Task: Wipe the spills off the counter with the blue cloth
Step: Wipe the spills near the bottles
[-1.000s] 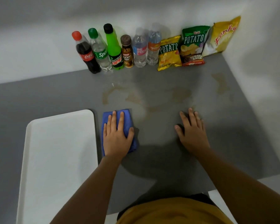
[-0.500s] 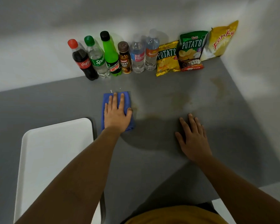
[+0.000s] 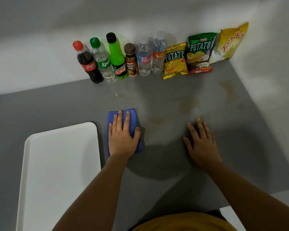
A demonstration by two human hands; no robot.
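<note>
- Left hand (image 3: 123, 139) lies flat, palm down, fingers spread, pressing the folded blue cloth (image 3: 132, 120) onto the grey matte counter (image 3: 40, 107); nothing is pinched, only pinned under the palm.
- Cloth position: mid-counter, just beside the right edge of the white rectangular plastic tray (image 3: 57, 172), which occupies the near-left part.
- Change noted: half a second ago the cloth was farther back, near the bottle row; it is now drawn back toward the near edge. Judged as the return half of a back-and-forth wiping stroke.
- Right hand (image 3: 201, 144) rests open and flat on the bare counter, holding nothing, unmoved; likely bracing.
- Consequence: the brownish marks ahead of the cloth look much fainter than a second ago. Task is partly done.
- Remaining: pale brown spill stains (image 3: 188, 105) centre-right, another patch (image 3: 228, 89) toward the far-right corner, small wet droplets (image 3: 121, 95) near the bottles.
- Far edge, against the white wall (image 3: 32, 47): a row of six plastic drink bottles (image 3: 117, 59), then snack bags (image 3: 202, 49) into the right corner. Lighting dim.
</note>
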